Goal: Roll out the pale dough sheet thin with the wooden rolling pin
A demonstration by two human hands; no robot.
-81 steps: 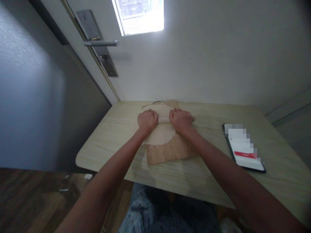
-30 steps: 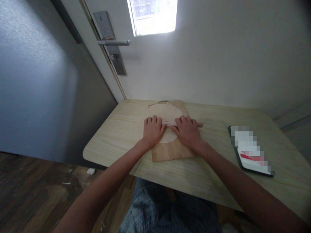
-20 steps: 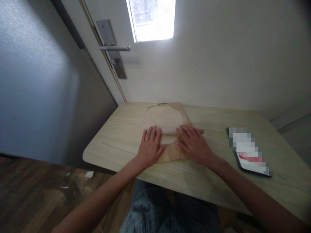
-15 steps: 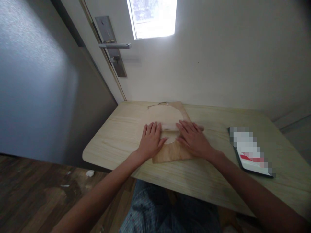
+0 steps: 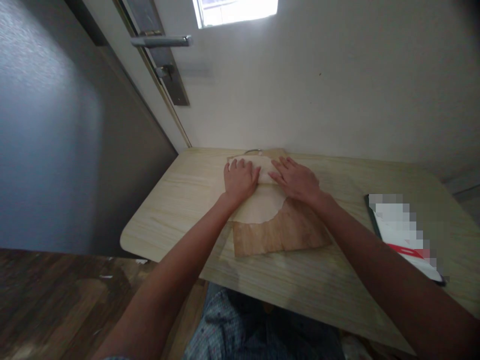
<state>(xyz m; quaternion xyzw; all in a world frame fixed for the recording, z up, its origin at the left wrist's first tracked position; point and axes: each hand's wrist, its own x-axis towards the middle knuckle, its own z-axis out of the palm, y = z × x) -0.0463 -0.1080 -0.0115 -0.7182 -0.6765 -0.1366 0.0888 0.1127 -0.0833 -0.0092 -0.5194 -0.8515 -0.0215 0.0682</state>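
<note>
A pale, flat, rounded sheet of what looks like dough (image 5: 258,205) lies on a brown wooden board (image 5: 277,237) with a wavy grain. Near the sheet's far part, a pale rolling pin (image 5: 264,176) lies crosswise, mostly hidden by the hands and hard to tell from the sheet. My left hand (image 5: 240,177) rests palm down on its left part, fingers stretched forward. On its right part lies my right hand (image 5: 296,179), also flat with fingers apart. Neither hand is closed round anything. Between the two thumbs is a small gap.
The light wood table (image 5: 161,215) stands against a pale door with a metal handle (image 5: 161,41) and a bright window. A dark-edged flat object (image 5: 405,235), partly pixelated, lies on the right of the table. Small white scraps are on the floor at left.
Both hands have moved forward across the sheet with the rolling pin, toward the board's far edge. More of the near part of sheet and board shows. The camera view has tilted down slightly.
</note>
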